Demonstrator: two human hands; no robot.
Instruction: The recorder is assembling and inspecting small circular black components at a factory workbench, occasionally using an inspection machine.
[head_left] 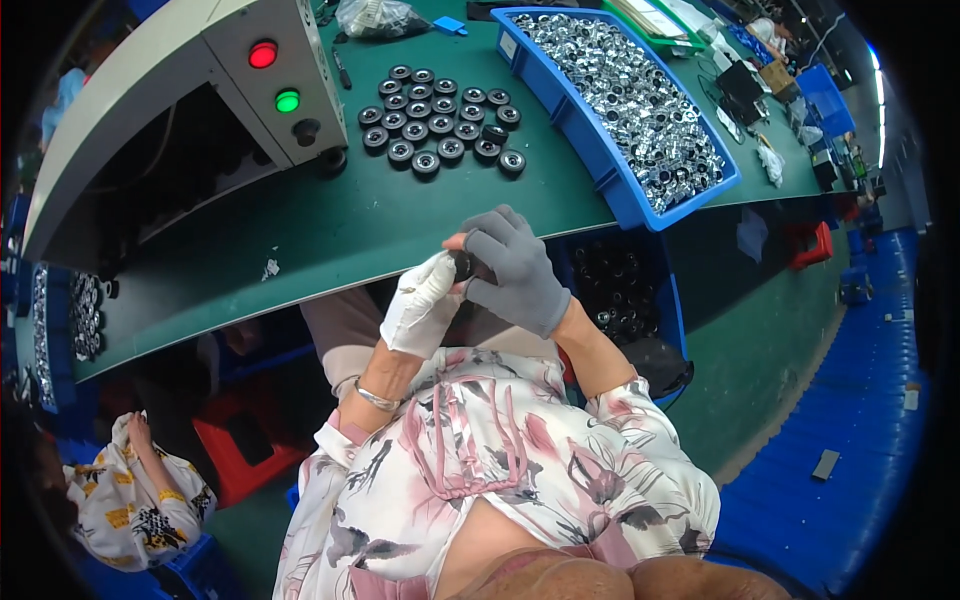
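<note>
Holding a seemingly round black part (461,264), left hand (420,303) curled, right hand (514,270) cupped

The right hand (514,272) partly hides a small dark piece (461,265).

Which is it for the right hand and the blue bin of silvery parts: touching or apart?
Apart. The head view shows green tabletop between the right hand and blue bin.
</note>
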